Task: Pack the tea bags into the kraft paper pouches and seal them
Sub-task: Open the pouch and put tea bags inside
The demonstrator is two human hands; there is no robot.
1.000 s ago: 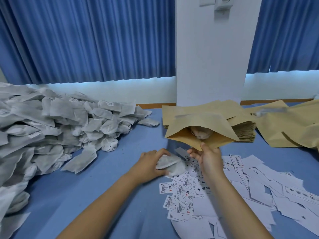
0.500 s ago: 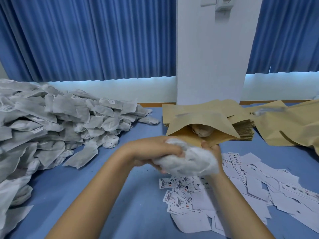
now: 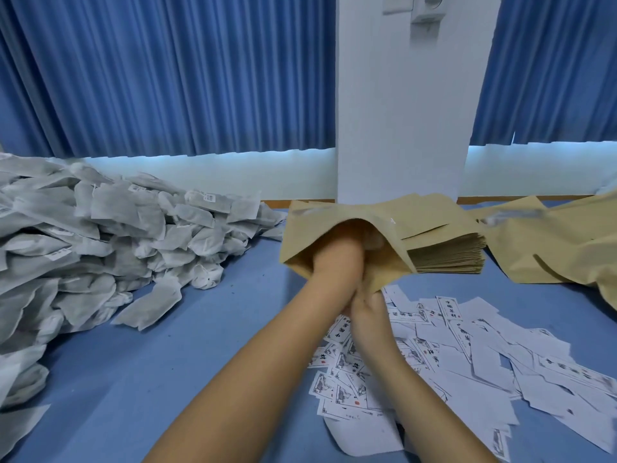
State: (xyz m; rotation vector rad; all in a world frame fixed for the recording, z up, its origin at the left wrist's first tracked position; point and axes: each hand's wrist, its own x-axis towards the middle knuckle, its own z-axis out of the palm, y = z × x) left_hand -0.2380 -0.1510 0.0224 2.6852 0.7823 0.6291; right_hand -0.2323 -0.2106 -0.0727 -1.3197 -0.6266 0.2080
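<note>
Item: kraft paper pouch (image 3: 334,225), held over the desk (image 3: 207,345) at centre, mouth gaping toward the near side, long axis running near to far
Left hand (image 3: 337,255): inside the mouth up to the wrist; fingers hidden, grip cannot be told
Right hand (image 3: 367,312): pinching the pouch's near lower lip
Exit, by judgement: straight back, nearward
Tea bags (image 3: 100,248): heaped far left
Pouch stack (image 3: 447,255): touching on the right

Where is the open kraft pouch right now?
Head view, centre: the right hand holds the open kraft pouch by its lower lip, left hand inside it, just in front of the pouch stack.
</note>
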